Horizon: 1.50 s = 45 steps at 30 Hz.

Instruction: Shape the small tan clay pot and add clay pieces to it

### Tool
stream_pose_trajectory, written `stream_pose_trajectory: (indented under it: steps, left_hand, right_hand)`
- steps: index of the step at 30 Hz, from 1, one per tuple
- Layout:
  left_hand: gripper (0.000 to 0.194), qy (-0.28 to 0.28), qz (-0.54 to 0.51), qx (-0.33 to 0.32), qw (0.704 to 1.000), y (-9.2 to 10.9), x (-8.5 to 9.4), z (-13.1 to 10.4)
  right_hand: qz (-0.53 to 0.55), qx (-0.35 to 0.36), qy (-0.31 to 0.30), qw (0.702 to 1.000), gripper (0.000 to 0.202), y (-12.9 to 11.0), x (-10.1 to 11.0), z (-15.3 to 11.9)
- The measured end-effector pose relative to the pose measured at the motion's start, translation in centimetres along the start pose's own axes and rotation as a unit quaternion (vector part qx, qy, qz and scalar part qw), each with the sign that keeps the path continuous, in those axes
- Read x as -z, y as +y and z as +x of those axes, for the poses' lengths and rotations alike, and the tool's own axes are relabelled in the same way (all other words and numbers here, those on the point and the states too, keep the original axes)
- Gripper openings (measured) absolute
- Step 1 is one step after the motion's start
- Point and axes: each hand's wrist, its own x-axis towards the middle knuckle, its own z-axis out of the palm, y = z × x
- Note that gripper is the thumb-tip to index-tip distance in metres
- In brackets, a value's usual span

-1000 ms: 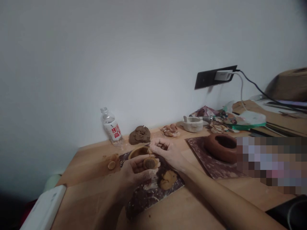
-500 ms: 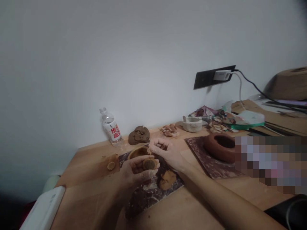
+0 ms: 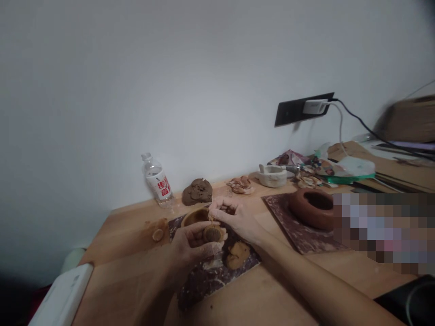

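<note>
My left hand (image 3: 189,242) holds a small round clay disc (image 3: 213,234) on edge between thumb and fingers; the disc has a darker, textured face. My right hand (image 3: 236,218) is closed in a pinch just above the disc's top edge. Something thin seems to run from its fingertips down to the rim, too small to make out. Behind both hands, a yellow-brown clay bowl (image 3: 190,219) sits on a dark speckled board (image 3: 207,290), partly hidden by my fingers. A flattened lump of yellow-brown clay (image 3: 238,255) lies on the same board, below my right wrist.
A water bottle (image 3: 159,183) and a dark clay lump (image 3: 197,192) stand by the wall. Clay scraps (image 3: 240,184) and a pale pot (image 3: 273,176) are further right. A reddish clay ring (image 3: 311,210) rests on a second board (image 3: 285,222). A white device (image 3: 63,294) lies at left.
My right fingertips have shifted very slightly left and down along the disc's top edge. The disc has turned a little in my left hand.
</note>
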Motion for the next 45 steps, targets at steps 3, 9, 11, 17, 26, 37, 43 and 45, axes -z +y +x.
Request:
stream_pose_trajectory:
  steps: [3, 9, 11, 17, 26, 37, 43, 45]
  left_hand:
    - [0.042, -0.004, -0.004, -0.001, 1.0, 0.01, 0.03, 0.06]
    - [0.047, -0.008, -0.023, 0.019, 1.0, 0.12, 0.09, 0.07]
    - [0.044, -0.01, -0.018, 0.017, 1.0, 0.12, 0.06, 0.04]
    - [0.042, -0.015, -0.013, 0.015, 1.0, 0.22, -0.09, -0.05]
    - [0.04, -0.019, -0.005, 0.014, 1.0, 0.1, -0.04, 0.02]
    - [0.043, -0.015, -0.009, 0.023, 1.0, 0.26, -0.02, -0.14]
    - [0.043, -0.022, -0.004, 0.016, 1.0, 0.01, 0.02, 0.01]
    - [0.042, -0.024, 0.002, 0.016, 1.0, -0.02, 0.04, 0.01]
  right_hand:
    - [-0.006, 0.001, 0.0, 1.0, 0.029, 0.04, -0.01, 0.03]
    - [0.068, -0.028, 0.021, 0.997, 0.033, 0.23, -0.04, 0.02]
    - [0.061, -0.019, 0.009, 0.998, 0.033, 0.19, -0.06, -0.02]
    - [0.049, -0.013, -0.012, 0.999, 0.031, 0.02, -0.11, -0.04]
    - [-0.008, 0.0, -0.001, 1.0, 0.026, -0.12, -0.15, -0.15]
    - [0.058, -0.012, -0.012, 0.998, 0.033, -0.08, -0.16, -0.07]
    - [0.02, 0.002, -0.013, 1.0, 0.031, -0.34, -0.21, -0.11]
    - [0.007, 0.008, -0.012, 1.0, 0.03, -0.27, -0.21, -0.12]
